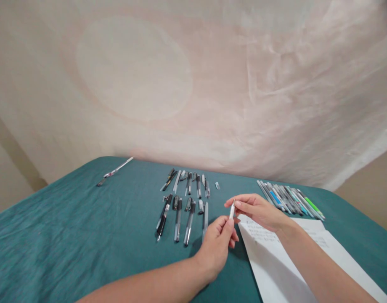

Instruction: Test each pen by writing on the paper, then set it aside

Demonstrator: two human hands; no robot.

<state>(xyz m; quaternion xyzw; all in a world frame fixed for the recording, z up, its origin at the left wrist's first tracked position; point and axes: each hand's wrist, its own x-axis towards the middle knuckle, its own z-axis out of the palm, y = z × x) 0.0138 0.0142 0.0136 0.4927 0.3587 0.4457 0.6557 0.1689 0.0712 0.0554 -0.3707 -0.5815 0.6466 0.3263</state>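
A white pen (232, 211) points upward between my hands, its lower part hidden in the fingers. My left hand (219, 236) is closed around its body. At the pen's upper end, the thumb and fingers of my right hand (255, 210) pinch together at the tip; any small part between them is too small to make out. Left of my hands lie several pens with caps beside them, in two rows: a front row with a black pen (189, 224) and a clear one (205, 216), and a back row (189, 184).
White sheets with handwriting (269, 261) lie under my right forearm. Several pens and markers (290, 200) are lined up at the back right. A long pen-like item (114, 171) lies far left on the green cloth (70, 227). A pale curtain (193, 84) hangs behind the table.
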